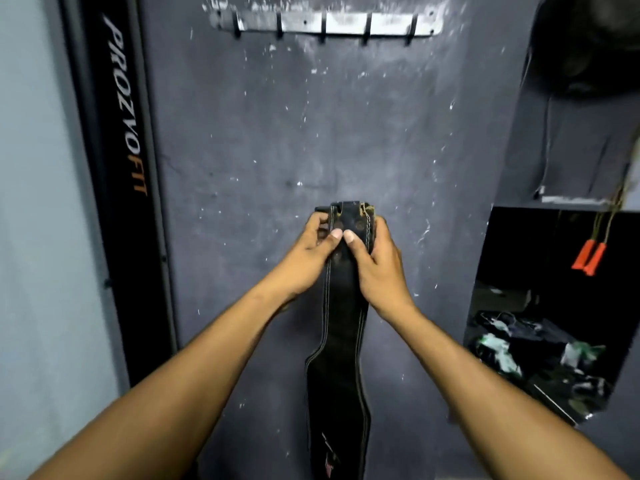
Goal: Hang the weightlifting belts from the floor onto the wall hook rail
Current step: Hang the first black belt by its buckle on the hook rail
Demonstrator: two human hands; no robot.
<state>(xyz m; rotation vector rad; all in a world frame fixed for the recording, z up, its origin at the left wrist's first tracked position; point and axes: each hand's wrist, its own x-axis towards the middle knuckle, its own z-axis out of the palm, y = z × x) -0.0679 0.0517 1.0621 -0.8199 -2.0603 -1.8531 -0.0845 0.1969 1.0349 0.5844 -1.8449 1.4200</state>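
Observation:
A black leather weightlifting belt point(341, 368) with pale stitching hangs straight down in front of the dark wall. My left hand point(310, 251) grips its upper end from the left, thumb pressed on the front. My right hand point(375, 258) grips the same end from the right, its thumb beside the other. High on the wall sits the metal hook rail point(346, 24) with several black hooks, all bare. The rail is well above the belt's top edge. The belt's lower end runs out of view at the bottom.
A black upright panel point(121, 168) with printed lettering stands along the left. At the right a dark alcove point(540, 341) holds cluttered items, and orange-handled cords point(588, 256) hang there. A dark round object point(588, 43) sits at the upper right.

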